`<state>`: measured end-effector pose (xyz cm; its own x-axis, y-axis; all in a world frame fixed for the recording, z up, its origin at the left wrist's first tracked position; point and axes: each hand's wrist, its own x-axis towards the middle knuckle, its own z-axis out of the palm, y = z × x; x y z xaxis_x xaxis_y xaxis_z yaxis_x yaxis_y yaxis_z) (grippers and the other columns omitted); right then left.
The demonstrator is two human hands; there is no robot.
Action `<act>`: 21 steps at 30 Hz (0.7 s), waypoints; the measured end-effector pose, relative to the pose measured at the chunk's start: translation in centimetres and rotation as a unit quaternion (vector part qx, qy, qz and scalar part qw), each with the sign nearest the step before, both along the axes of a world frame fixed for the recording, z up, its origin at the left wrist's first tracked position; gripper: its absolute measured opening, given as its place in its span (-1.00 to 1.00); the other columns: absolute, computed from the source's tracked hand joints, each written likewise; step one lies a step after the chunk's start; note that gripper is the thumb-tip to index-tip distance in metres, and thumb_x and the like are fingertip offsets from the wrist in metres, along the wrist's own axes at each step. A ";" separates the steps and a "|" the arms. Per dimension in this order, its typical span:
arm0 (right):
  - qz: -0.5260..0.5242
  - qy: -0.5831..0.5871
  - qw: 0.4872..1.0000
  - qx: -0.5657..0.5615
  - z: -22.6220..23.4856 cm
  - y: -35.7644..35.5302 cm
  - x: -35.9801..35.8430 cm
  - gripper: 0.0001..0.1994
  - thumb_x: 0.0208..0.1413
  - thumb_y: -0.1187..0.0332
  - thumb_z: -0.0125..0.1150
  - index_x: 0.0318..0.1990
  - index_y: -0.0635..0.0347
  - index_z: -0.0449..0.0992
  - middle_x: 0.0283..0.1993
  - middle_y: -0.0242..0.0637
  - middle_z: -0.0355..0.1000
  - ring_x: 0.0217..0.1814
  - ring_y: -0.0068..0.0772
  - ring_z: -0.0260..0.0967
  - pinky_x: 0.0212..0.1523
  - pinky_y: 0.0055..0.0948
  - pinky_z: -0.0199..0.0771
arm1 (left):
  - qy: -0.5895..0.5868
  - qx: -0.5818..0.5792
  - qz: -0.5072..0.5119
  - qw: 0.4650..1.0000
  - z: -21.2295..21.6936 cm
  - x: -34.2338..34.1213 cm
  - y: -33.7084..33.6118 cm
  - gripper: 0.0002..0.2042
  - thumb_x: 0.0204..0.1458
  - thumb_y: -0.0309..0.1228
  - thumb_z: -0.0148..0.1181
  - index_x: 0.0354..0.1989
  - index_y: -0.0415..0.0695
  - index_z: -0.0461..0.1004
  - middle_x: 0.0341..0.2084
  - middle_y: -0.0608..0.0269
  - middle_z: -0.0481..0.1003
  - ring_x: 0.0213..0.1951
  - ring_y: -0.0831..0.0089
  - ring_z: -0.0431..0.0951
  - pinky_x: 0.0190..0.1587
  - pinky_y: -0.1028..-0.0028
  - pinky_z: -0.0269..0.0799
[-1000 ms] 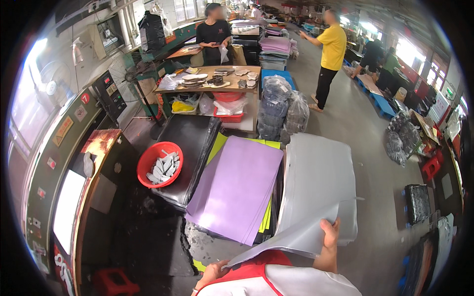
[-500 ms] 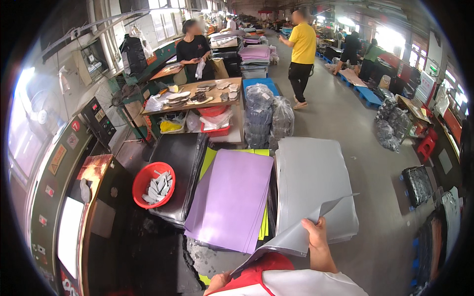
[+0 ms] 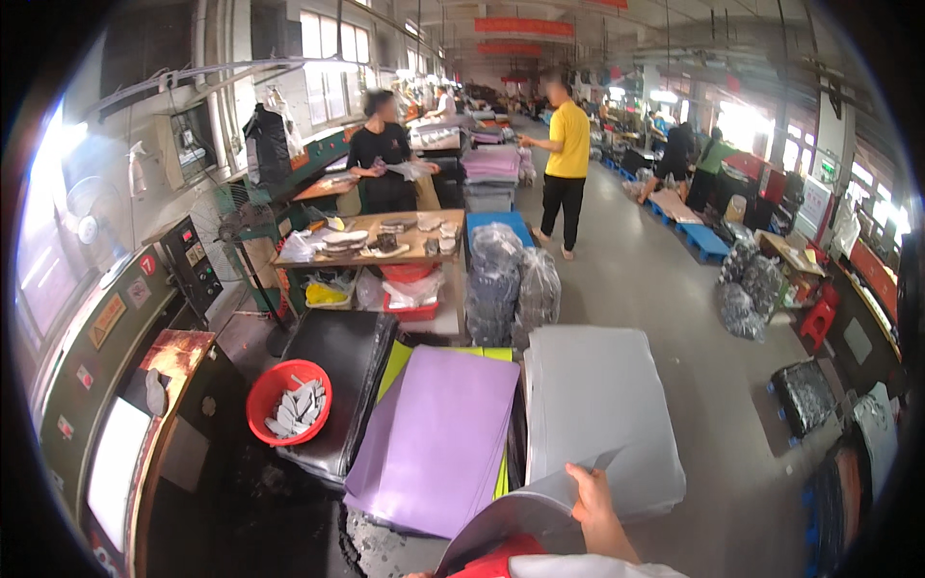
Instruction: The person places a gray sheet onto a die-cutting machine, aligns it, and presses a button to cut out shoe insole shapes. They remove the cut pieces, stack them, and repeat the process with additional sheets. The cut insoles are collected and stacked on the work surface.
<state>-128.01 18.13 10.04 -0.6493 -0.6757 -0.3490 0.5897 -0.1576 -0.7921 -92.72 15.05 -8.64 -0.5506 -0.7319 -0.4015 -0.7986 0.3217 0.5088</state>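
Note:
My right hand (image 3: 590,496) grips the edge of a grey sheet (image 3: 501,525), thumb on top. The sheet bends up in a curve toward my body, in front of the stack of grey sheets (image 3: 597,395). Only a sliver of my left hand (image 3: 418,575) shows at the lower edge, close to the sheet's near end; its fingers are hidden. Left of the grey stack lie purple sheets (image 3: 434,433), with yellow-green sheets (image 3: 395,364) showing from under them.
A red basin (image 3: 252,403) of grey cut pieces stands on a black stack (image 3: 337,356). Beyond is a wooden table (image 3: 424,231) with shoe-sole-shaped pieces. Bagged bundles (image 3: 494,289) stand beside it. A person in yellow (image 3: 568,140) is in the aisle; another in black (image 3: 381,149) stands behind the table.
The view has tilted up, so things sit lower. The grey sheet has curved more toward me, and my left hand has nearly left the picture. The person in yellow has turned.

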 end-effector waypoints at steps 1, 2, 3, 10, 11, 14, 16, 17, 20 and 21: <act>-0.005 -0.011 1.000 -0.011 -0.2 -0.2 -0.1 -0.87 0.01 0.53 0.20 -0.30 0.41 0.46 -0.34 -0.20 0.43 -0.37 -0.32 0.43 -0.34 -0.31 0.46 | -0.002 -0.003 0.000 1.000 0.0 -0.1 -0.2 -0.63 0.02 -0.11 0.05 -0.04 0.03 0.50 -0.46 -0.10 0.53 -0.36 -0.02 0.57 -0.31 0.13 0.46; -0.004 -0.024 0.999 -0.024 -0.4 -0.4 -0.3 -0.86 0.01 0.54 0.20 -0.28 0.41 0.45 -0.32 -0.19 0.43 -0.36 -0.30 0.43 -0.33 -0.29 0.47 | -0.005 -0.004 -0.001 1.000 0.1 -0.1 -0.3 -0.63 0.02 -0.11 0.05 -0.04 0.03 0.50 -0.46 -0.09 0.53 -0.36 -0.02 0.57 -0.31 0.13 0.46; -0.039 -0.028 0.999 0.008 -0.6 -0.7 -0.6 -0.85 0.01 0.54 0.19 -0.26 0.42 0.44 -0.31 -0.19 0.42 -0.34 -0.29 0.43 -0.32 -0.28 0.47 | -0.009 -0.005 0.000 1.000 0.2 -0.1 -0.4 -0.63 0.02 -0.11 0.05 -0.04 0.03 0.50 -0.47 -0.09 0.53 -0.36 -0.02 0.57 -0.32 0.13 0.46; -0.020 -0.073 0.996 -0.044 -2.8 -2.3 -1.5 -0.81 0.01 0.53 0.19 -0.22 0.43 0.42 -0.25 -0.16 0.42 -0.28 -0.24 0.44 -0.27 -0.23 0.48 | -0.040 -0.008 -0.013 0.999 0.6 0.2 -1.1 -0.63 0.02 -0.10 0.04 -0.05 0.03 0.50 -0.47 -0.09 0.54 -0.37 -0.02 0.57 -0.33 0.13 0.46; -0.018 -0.078 0.996 -0.049 -3.1 -2.4 -1.4 -0.80 0.01 0.53 0.19 -0.21 0.43 0.41 -0.25 -0.16 0.42 -0.28 -0.24 0.44 -0.27 -0.22 0.48 | -0.045 -0.006 -0.014 0.999 0.4 0.3 -1.2 -0.63 0.02 -0.10 0.04 -0.05 0.03 0.50 -0.48 -0.09 0.54 -0.37 -0.02 0.57 -0.33 0.13 0.46; -0.020 -0.092 0.995 -0.029 -3.3 -2.6 -1.3 -0.81 0.02 0.52 0.19 -0.22 0.43 0.41 -0.26 -0.15 0.41 -0.28 -0.22 0.44 -0.28 -0.21 0.49 | -0.067 -0.002 -0.029 0.997 -0.4 0.8 -1.3 -0.63 0.02 -0.09 0.04 -0.06 0.03 0.50 -0.48 -0.08 0.54 -0.37 -0.01 0.57 -0.33 0.13 0.46; -0.009 -0.080 0.997 -0.006 -3.1 -2.8 -1.2 -0.61 -0.04 0.45 0.26 -0.07 0.35 0.26 -0.12 -0.12 0.31 -0.11 -0.13 0.36 -0.17 0.19 0.41 | -0.083 0.006 -0.041 0.996 -0.9 1.3 -1.1 -0.63 0.02 -0.09 0.04 -0.06 0.03 0.50 -0.48 -0.08 0.54 -0.37 -0.01 0.57 -0.33 0.13 0.46; -0.006 -0.081 0.996 0.020 -2.9 -2.8 -1.2 -0.60 -0.05 0.44 0.27 -0.07 0.32 0.26 -0.12 -0.14 0.31 -0.11 -0.15 0.36 -0.16 0.18 0.40 | -0.094 0.010 -0.050 0.994 -1.1 1.5 -0.9 -0.63 0.02 -0.09 0.04 -0.06 0.03 0.50 -0.48 -0.08 0.54 -0.37 -0.01 0.57 -0.34 0.13 0.46; -0.002 -0.086 0.995 0.047 -2.6 -3.5 -1.1 -0.61 -0.06 0.36 0.30 -0.08 0.21 0.30 -0.12 -0.25 0.32 -0.09 -0.21 0.33 -0.10 0.11 0.33 | -0.097 0.008 -0.054 0.994 -1.0 2.1 -0.3 -0.63 0.04 -0.07 -0.01 -0.07 0.04 0.50 -0.48 -0.08 0.54 -0.36 0.00 0.57 -0.35 0.15 0.46; 0.015 -0.094 0.994 0.046 -2.6 -3.8 -1.0 -0.65 -0.05 0.36 0.29 -0.11 0.20 0.33 -0.14 -0.26 0.33 -0.10 -0.21 0.34 -0.11 0.09 0.34 | -0.092 0.001 -0.051 0.994 -0.7 2.3 -0.2 -0.62 0.05 -0.06 -0.05 -0.07 0.05 0.50 -0.47 -0.07 0.54 -0.36 0.02 0.58 -0.36 0.17 0.46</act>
<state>-129.02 14.31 7.44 -0.5477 -0.6529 -0.5232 0.7316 -0.0703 -0.6781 -90.42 14.84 -9.38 -0.5393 -0.6747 -0.5039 -0.8412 0.4044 0.3588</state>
